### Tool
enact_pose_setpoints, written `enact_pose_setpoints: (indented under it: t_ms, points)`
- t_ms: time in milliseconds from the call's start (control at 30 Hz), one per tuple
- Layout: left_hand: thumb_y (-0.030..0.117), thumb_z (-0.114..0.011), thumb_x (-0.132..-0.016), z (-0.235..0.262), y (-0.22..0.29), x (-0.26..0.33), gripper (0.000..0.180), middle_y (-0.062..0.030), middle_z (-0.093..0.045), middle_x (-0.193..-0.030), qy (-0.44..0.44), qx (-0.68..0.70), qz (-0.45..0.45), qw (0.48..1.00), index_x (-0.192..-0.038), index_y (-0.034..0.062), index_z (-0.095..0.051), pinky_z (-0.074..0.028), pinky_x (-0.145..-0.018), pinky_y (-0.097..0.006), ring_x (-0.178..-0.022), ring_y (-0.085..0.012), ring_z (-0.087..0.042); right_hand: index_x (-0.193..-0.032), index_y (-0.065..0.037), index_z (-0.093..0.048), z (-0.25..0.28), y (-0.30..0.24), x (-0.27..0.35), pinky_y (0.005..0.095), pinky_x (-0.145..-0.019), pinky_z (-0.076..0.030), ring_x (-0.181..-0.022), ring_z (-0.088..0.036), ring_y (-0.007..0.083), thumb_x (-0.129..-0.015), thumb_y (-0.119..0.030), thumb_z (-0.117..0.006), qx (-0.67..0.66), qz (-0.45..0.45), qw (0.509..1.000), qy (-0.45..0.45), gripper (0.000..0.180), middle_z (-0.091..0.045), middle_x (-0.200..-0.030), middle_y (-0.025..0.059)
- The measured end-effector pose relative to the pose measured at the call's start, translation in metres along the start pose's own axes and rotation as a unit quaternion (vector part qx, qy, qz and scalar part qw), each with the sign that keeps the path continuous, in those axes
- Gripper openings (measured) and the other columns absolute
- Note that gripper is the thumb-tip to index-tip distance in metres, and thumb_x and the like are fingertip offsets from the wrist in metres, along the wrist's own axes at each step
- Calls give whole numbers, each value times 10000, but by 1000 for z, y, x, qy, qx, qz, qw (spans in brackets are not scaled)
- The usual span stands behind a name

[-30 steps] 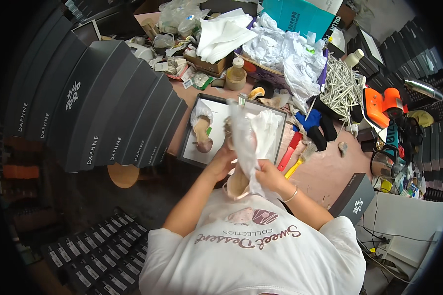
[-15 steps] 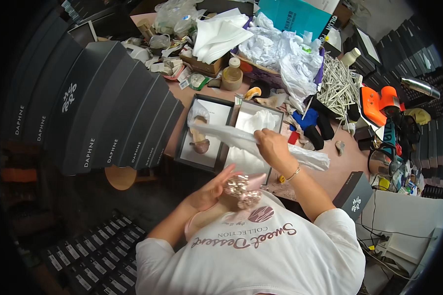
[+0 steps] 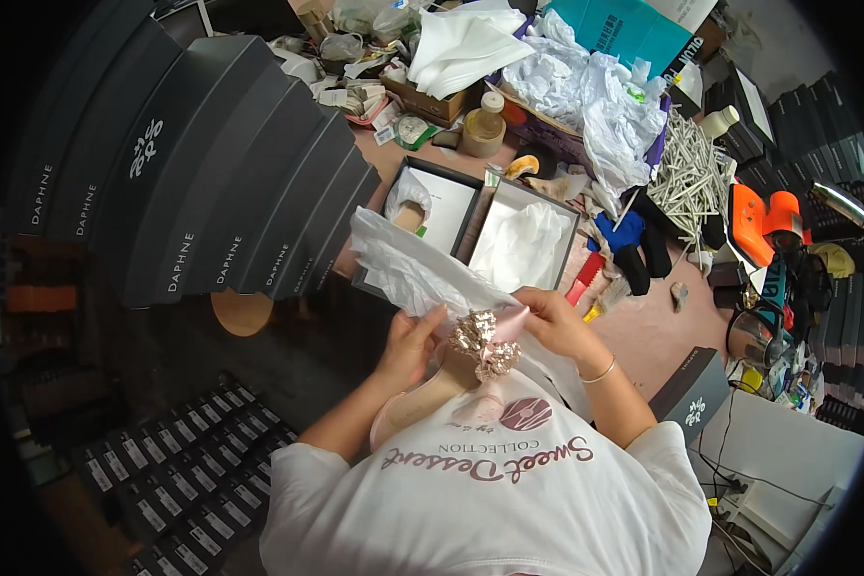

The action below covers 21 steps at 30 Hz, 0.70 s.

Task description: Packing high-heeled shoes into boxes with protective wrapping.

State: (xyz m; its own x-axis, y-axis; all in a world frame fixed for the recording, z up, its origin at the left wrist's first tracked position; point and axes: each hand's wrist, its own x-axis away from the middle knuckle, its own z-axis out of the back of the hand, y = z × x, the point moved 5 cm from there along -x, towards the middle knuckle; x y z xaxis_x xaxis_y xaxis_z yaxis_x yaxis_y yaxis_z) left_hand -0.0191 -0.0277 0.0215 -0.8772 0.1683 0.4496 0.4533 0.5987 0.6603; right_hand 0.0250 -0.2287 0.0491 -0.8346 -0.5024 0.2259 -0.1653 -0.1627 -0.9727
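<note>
A pale pink shoe (image 3: 494,348) with a large sparkly bow leans against my shirt, its toe pointing away from me. A crinkled strip of white tissue paper (image 3: 420,273) stretches across behind the toe, and its other end hangs down on the right. My left hand (image 3: 411,348) is closed at the shoe's left side, with the thumb on the tissue edge. Closed on the tissue at the toe's right side is my right hand (image 3: 559,324); some fingertips are hidden. Beyond, an opened shoe box (image 3: 459,206) holds another tissue-wrapped shoe (image 3: 410,213), partly covered by the strip.
Beside the box, its lid (image 3: 568,235) contains white tissue. Tall stacks of dark shoe boxes (image 3: 202,163) stand at left. Crumpled paper (image 3: 586,96), a bottle (image 3: 483,127), a pile of white sticks (image 3: 686,178) and an orange tool (image 3: 751,226) crowd the table's far side.
My right hand has drawn the tissue strip toward me, down to the shoe's toe. My left hand has closed from an open pose and moved slightly right. The view has shifted.
</note>
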Motion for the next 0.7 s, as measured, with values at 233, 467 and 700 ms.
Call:
enact_pose_setpoints:
  t_ms: [233, 467, 700]
  points:
    - [213, -625, -909, 7, -5, -12, 421, -81, -574, -1123, 5, -36, -10, 999, -1227, -9, -461, -486, -845, -289, -1002, -142, -576, -861, 24, -591, -13, -9, -29, 346, -670, -481, -731, -612, 269, -725, -26, -673, 229, 73, 967, 84, 167, -597, -813, 157]
    - [113, -618, -904, 10, 6, -12, 355, -71, -581, -1158, 97, -38, -106, 989, -1222, 1, -510, -440, -938, -319, -1065, -158, -554, -804, 3, -549, -8, -2, -35, 281, -577, -460, -677, -572, 160, -767, -112, -725, 127, 35, 991, 37, 213, -595, -793, 67]
    - [52, -633, -875, -8, 20, -8, 401, -86, -556, -1186, 69, -152, -142, 976, -1237, -32, -483, -421, -938, -289, -1080, -145, -522, -1215, -35, -561, -1, -28, -44, 270, -773, -465, -941, -571, 162, -811, -233, -722, 115, 67, 990, -50, 478, -611, -1046, 100]
